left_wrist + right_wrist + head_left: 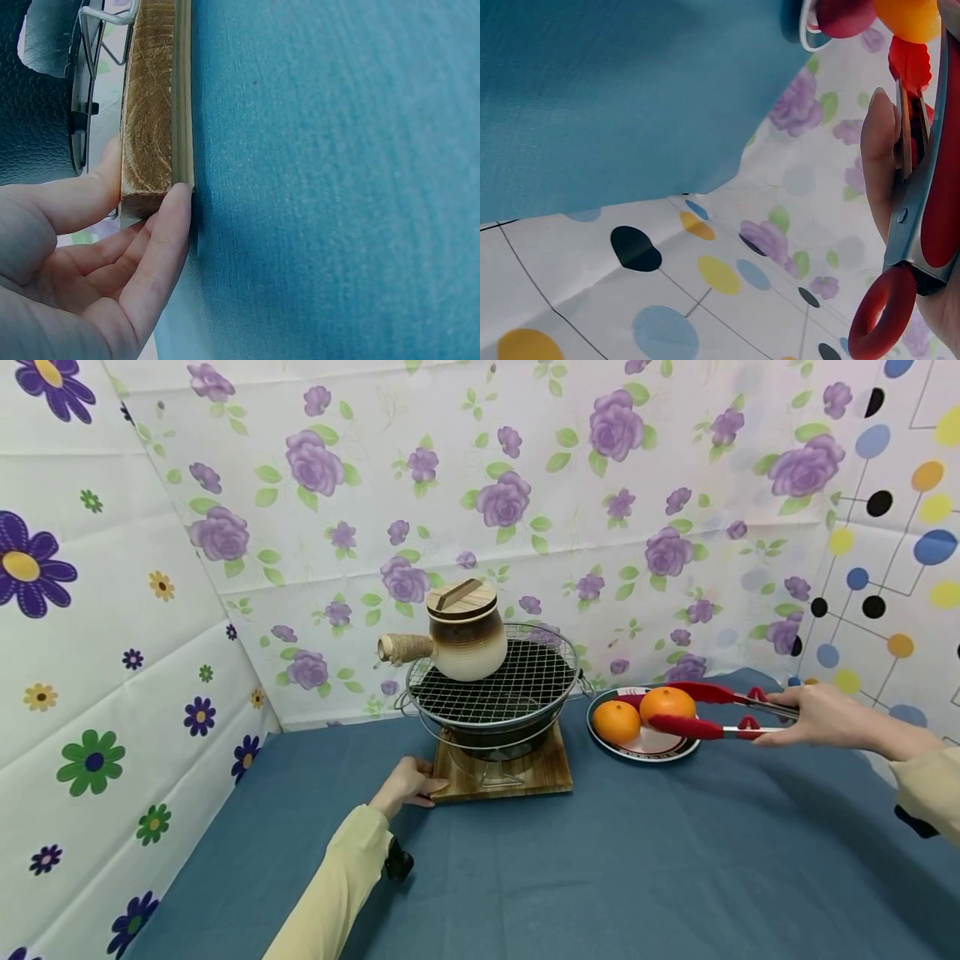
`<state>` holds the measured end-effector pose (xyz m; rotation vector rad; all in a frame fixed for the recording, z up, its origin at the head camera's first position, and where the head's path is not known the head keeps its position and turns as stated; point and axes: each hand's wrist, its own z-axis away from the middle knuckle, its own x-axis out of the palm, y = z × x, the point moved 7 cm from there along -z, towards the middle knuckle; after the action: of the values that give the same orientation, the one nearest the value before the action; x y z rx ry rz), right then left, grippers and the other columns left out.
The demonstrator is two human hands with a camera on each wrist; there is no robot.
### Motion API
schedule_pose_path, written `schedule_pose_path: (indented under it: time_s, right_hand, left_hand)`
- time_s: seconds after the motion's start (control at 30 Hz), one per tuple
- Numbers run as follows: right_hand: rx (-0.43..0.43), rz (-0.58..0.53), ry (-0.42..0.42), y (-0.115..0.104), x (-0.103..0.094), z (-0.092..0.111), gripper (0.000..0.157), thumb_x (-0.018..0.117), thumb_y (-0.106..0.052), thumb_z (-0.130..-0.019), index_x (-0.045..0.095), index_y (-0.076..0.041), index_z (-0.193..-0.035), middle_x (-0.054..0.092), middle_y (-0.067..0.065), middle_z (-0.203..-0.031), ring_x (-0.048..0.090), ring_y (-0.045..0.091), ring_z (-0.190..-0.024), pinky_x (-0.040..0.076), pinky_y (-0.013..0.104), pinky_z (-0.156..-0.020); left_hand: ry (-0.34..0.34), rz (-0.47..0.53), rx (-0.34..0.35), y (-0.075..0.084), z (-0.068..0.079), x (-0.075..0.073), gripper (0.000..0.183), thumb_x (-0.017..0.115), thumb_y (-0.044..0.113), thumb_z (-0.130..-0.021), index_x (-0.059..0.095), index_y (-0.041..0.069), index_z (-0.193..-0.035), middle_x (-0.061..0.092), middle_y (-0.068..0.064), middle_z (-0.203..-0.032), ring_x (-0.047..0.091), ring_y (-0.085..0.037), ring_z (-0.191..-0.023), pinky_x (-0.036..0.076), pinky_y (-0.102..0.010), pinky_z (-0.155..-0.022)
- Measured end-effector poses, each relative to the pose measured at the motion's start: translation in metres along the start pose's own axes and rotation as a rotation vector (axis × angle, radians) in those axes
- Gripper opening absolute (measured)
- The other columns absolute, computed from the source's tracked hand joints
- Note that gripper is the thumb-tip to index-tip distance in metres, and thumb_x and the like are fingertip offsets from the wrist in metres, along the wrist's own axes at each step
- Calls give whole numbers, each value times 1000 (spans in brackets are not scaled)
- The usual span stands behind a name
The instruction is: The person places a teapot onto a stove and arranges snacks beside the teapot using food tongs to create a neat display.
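My left hand point(405, 782) pinches the near left corner of a wooden board point(553, 768). In the left wrist view the thumb is on one face of the board point(150, 105) and a fingertip at its edge. A round black grill point(480, 739) with a wire mesh stands on the board. On the mesh sits a brown and cream clay pot point(472, 652) with a wooden lid. My right hand point(817, 717) holds red-tipped tongs point(738, 732), their tips on either side of one orange point(667, 706). Whether that orange touches the plate point(660, 757) below is unclear.
A second orange point(617, 722) lies on the plate, right of the grill. The pot's rope-wrapped handle point(408, 647) points left. A blue cloth point(525, 877) covers the table, with patterned sheets point(450, 460) hanging behind and at both sides.
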<state>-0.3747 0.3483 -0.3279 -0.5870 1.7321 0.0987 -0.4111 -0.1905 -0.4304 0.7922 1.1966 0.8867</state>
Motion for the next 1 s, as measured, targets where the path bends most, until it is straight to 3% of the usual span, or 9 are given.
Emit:
schedule_pose_path:
  time_s: [0.27, 0.43, 0.77, 1.0]
  right_hand:
    - [67, -20, -43, -6, -11, -7, 80, 78, -45, -65, 55, 15, -114, 34, -2, -56, 32, 12, -42, 30, 24, -37]
    - [27, 10, 1, -15, -24, -14, 77, 79, -43, -65, 57, 14, -112, 28, -5, -48, 30, 11, -39, 28, 23, -37]
    - [76, -1, -5, -27, -42, -30, 82, 78, -44, -67, 51, 11, -121, 44, 2, -60, 36, 16, -48, 32, 28, -43]
    - [58, 2, 22, -37, -50, -38, 82, 78, -45, -67, 51, 9, -123, 38, 2, -54, 31, 15, -42, 30, 27, -39]
  left_hand:
    - [0, -4, -5, 0, 0, 0, 52, 67, 0, -81, 39, -20, -120, 40, -34, -116, 58, -32, -83, 55, -36, -62]
    - [-1, -6, -14, 0, 0, 0, 52, 67, 0, -81, 40, -19, -120, 40, -33, -117, 57, -33, -83, 55, -36, -62]
    - [-5, 9, -19, 0, 0, 1, 51, 67, -1, -81, 39, -19, -120, 41, -33, -116, 56, -34, -86, 55, -36, -62]
    - [1, 5, -13, 0, 0, 1, 51, 67, -1, -81, 40, -19, -120, 42, -32, -115, 56, -34, -86, 55, -37, -62]
